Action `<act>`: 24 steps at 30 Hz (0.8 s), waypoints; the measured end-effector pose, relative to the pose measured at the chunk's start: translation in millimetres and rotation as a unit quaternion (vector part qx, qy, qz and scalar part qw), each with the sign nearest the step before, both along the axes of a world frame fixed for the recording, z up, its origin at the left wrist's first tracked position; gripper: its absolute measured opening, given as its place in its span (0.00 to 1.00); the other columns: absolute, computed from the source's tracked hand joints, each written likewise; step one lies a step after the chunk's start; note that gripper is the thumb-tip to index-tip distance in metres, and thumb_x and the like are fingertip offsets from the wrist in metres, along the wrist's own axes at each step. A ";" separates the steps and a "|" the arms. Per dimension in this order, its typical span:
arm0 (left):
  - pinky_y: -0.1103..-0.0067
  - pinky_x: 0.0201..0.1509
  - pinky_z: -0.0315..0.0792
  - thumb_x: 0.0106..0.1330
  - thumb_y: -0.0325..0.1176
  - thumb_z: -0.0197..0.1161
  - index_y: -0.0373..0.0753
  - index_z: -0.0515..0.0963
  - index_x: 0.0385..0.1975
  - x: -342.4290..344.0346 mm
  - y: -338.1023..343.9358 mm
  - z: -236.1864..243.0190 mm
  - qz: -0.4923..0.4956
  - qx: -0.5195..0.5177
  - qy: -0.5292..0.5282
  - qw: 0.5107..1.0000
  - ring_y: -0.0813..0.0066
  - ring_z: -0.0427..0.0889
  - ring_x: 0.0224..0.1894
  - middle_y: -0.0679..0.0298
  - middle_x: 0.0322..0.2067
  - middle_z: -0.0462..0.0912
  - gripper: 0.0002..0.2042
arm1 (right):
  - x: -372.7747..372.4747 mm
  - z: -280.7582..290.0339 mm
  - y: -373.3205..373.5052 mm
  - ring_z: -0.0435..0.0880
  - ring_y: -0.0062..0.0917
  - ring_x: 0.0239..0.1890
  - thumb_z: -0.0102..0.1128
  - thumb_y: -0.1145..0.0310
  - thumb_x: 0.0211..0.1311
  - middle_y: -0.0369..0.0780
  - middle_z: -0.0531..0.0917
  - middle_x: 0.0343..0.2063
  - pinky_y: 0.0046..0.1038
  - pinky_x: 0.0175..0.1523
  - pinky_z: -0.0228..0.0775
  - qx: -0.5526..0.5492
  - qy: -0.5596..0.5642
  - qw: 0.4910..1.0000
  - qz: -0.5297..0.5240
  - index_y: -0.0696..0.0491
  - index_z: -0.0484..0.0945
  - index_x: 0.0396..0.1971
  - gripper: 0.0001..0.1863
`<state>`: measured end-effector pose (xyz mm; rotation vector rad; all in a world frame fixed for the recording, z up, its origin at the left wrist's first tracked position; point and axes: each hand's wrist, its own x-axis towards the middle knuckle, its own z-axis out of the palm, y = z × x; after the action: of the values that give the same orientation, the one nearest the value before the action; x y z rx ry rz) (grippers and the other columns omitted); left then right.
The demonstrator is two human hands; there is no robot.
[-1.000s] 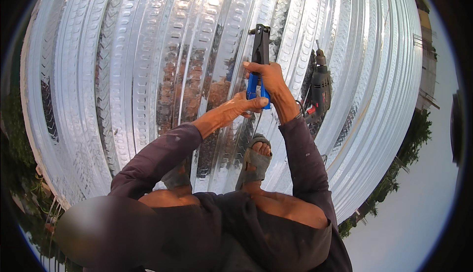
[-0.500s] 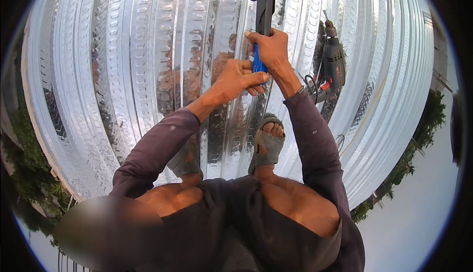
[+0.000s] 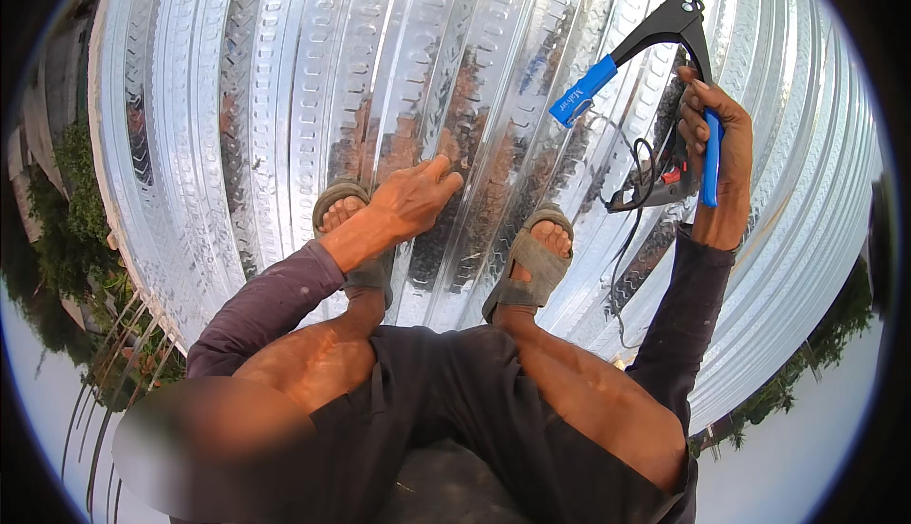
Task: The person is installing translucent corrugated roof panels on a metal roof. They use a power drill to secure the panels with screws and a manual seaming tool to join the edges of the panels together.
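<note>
In my right hand (image 3: 723, 135), out to the right, is a hand riveter (image 3: 678, 15) with a black body and blue grips. The fingers wrap around one handle; the other handle is spread wide and points down to the left. My left hand (image 3: 408, 203) hovers over or rests on the ribbed metal sheeting (image 3: 399, 40) just ahead of my feet. Its fingers are curled and pressed together, and whatever they may hold is too small to make out. A dark power drill (image 3: 650, 192) with a red trigger lies partly hidden behind my right hand.
Both of my sandalled feet (image 3: 546, 249) stand on the shiny sheeting. A black cable (image 3: 622, 282) trails from the drill toward my right leg. The sheeting's edge (image 3: 102, 173) curves along the left, with trees (image 3: 85, 211) and thin rods (image 3: 100, 372) beyond it.
The riveter's handles were together between both hands in front of me; now they are spread. My right hand has carried it right, while my left has let go and moved down and left.
</note>
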<state>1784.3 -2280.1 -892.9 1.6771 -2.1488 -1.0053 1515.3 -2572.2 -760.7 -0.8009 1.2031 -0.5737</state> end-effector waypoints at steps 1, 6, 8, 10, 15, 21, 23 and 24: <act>0.67 0.41 0.81 0.60 0.26 0.64 0.39 0.74 0.42 -7.0 6.6 -2.8 -0.022 0.003 -0.014 1.000 0.55 0.84 0.38 0.55 0.40 0.74 0.11 | -3.6 -5.9 9.0 0.66 0.09 0.13 0.59 0.71 0.65 0.31 0.71 0.20 0.13 0.15 0.57 0.004 0.018 1.000 0.006 0.70 0.71 0.54 0.23; 0.64 0.42 0.80 0.59 0.23 0.60 0.36 0.74 0.43 -20.2 -23.3 -32.3 -0.137 -0.003 -0.035 0.990 0.55 0.83 0.45 0.55 0.43 0.74 0.12 | -21.1 8.6 28.4 0.66 0.12 0.08 0.65 0.70 0.59 0.33 0.72 0.11 0.17 0.14 0.58 -0.032 0.078 0.996 0.041 0.66 0.81 0.46 0.18; 0.64 0.42 0.80 0.59 0.23 0.60 0.36 0.74 0.43 -15.9 -36.3 -26.3 -0.209 0.073 -0.039 0.974 0.55 0.83 0.48 0.55 0.44 0.74 0.12 | -29.2 26.1 29.7 0.67 0.13 0.08 0.65 0.71 0.58 0.33 0.72 0.11 0.17 0.15 0.57 -0.067 0.098 0.993 0.025 0.67 0.81 0.46 0.19; 0.63 0.45 0.79 0.58 0.23 0.62 0.35 0.74 0.42 -4.8 -60.7 -23.7 -0.180 0.053 -0.031 0.982 0.51 0.82 0.47 0.54 0.44 0.73 0.13 | -41.4 45.3 27.4 0.67 0.13 0.09 0.65 0.72 0.57 0.33 0.73 0.11 0.17 0.15 0.56 -0.098 0.103 0.990 -0.006 0.67 0.81 0.46 0.19; 0.60 0.47 0.76 0.56 0.22 0.65 0.34 0.74 0.41 7.4 -100.8 -26.0 -0.105 0.063 0.005 0.992 0.46 0.80 0.45 0.53 0.43 0.74 0.14 | -95.6 58.9 34.7 0.68 0.12 0.10 0.67 0.70 0.57 0.33 0.74 0.13 0.15 0.17 0.56 -0.144 0.156 0.974 -0.082 0.67 0.82 0.45 0.18; 0.68 0.39 0.76 0.61 0.25 0.67 0.34 0.79 0.38 3.6 -111.7 -4.4 0.084 0.003 0.039 0.996 0.57 0.82 0.37 0.56 0.38 0.78 0.08 | -175.9 21.7 52.0 0.66 0.12 0.13 0.59 0.72 0.62 0.36 0.74 0.26 0.14 0.15 0.57 -0.056 -0.053 0.984 -0.162 0.72 0.70 0.56 0.25; 0.75 0.33 0.74 0.63 0.26 0.69 0.35 0.81 0.37 9.2 -108.8 15.4 0.202 -0.063 0.074 0.974 0.70 0.81 0.30 0.61 0.31 0.80 0.06 | -188.2 -2.2 48.8 0.65 0.12 0.14 0.58 0.73 0.63 0.37 0.72 0.29 0.15 0.15 0.58 -0.020 -0.117 0.980 -0.162 0.72 0.69 0.57 0.25; 0.79 0.30 0.72 0.64 0.27 0.70 0.35 0.82 0.36 16.4 -103.7 30.8 0.257 -0.097 0.077 0.958 0.77 0.80 0.27 0.64 0.27 0.81 0.05 | -186.4 -14.9 44.0 0.65 0.13 0.14 0.57 0.73 0.64 0.37 0.71 0.30 0.15 0.14 0.58 0.008 -0.154 0.976 -0.155 0.72 0.68 0.57 0.25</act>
<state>1800.6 -2383.9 -862.1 1.8462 -1.5309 -0.7182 1328.9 -2528.2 -775.5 -0.4889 1.0467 -0.9081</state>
